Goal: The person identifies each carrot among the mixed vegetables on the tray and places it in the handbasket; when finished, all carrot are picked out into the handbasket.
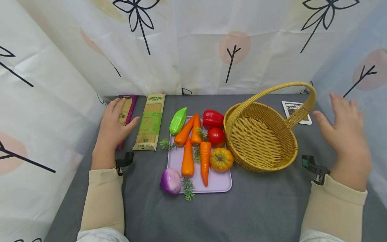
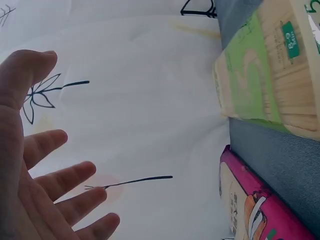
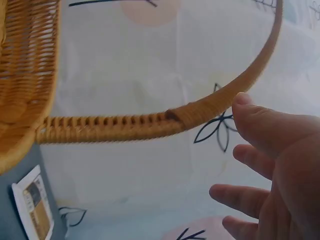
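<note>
My left hand (image 1: 113, 126) is held up with straight fingers over a purple-edged food package (image 1: 128, 111), hiding part of it. Beside that lies a pack of noodles (image 1: 150, 121) with a green label. On the right, my right hand (image 1: 344, 129) is raised with its fingers spread and holds nothing. A woven basket (image 1: 260, 136) with a tall handle (image 1: 309, 101) stands to its left, with nothing inside. In the right wrist view the thumb overlaps the basket's handle (image 3: 200, 112). Behind the handle lies a small white packet (image 1: 297, 111).
Between the hands a lilac tray (image 1: 223, 186) bears several carrots (image 1: 188, 158), a green pepper (image 1: 178, 121), a red pepper (image 1: 213, 118), a tomato (image 1: 216, 136) and a small pumpkin (image 1: 221, 159). A purple onion (image 1: 170, 181) sits at its front left corner. Patterned curtains (image 1: 193, 50) surround the grey table.
</note>
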Tool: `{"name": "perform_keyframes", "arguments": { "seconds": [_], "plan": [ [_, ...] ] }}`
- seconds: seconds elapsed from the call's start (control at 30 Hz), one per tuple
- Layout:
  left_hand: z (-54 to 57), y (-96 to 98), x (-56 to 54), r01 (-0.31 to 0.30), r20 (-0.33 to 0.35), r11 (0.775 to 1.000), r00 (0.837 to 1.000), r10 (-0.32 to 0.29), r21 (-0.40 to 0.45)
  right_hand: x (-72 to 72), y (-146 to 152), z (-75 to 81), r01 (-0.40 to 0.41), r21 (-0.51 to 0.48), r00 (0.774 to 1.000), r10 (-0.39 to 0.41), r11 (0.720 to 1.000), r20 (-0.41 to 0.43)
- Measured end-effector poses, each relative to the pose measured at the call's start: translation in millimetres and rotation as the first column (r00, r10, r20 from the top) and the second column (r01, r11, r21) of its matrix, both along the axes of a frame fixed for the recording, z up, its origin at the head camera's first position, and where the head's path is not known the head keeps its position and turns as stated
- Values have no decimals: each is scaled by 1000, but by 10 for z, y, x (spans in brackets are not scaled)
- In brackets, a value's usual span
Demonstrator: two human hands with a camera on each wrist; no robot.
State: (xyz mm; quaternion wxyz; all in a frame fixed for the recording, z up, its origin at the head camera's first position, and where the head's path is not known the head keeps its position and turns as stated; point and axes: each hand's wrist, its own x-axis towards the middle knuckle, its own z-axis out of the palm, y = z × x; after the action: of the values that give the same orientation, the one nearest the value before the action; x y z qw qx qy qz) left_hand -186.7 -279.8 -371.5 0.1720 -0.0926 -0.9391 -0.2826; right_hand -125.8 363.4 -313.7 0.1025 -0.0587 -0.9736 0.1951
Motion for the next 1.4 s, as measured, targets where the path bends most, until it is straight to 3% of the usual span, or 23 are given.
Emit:
{"name": "perform_keyframes", "arguments": {
  "seconds": [0.37,0.57,0.77,0.93,1.07,1.2,1.27,1.4],
  "plan": [
    [85,46,96,120,-152,984,983,-100,134,215,-212,250,-100,-99,988,87,990,-129],
    [168,154,195,192,-238,968,960,-150,163,303,-291,277,-174,-195,975,140,965,-173],
    [166,354,224,301,-295,930,927,-233,210,363,-356,280,-271,-284,951,210,920,-226],
    [86,498,238,349,-276,914,917,-288,205,414,-497,314,-419,-302,897,339,856,-284],
    [33,511,290,353,-251,911,921,-297,214,447,-609,342,-536,-220,823,448,815,-348],
    [37,530,391,351,-233,901,927,-295,254,481,-697,359,-594,-148,772,509,791,-381],
    [89,597,483,361,-239,889,924,-299,282,508,-734,364,-615,-141,757,530,776,-383],
    [166,739,672,381,-254,864,917,-307,330,550,-833,378,-643,-196,751,560,741,-350]
  ]
}}
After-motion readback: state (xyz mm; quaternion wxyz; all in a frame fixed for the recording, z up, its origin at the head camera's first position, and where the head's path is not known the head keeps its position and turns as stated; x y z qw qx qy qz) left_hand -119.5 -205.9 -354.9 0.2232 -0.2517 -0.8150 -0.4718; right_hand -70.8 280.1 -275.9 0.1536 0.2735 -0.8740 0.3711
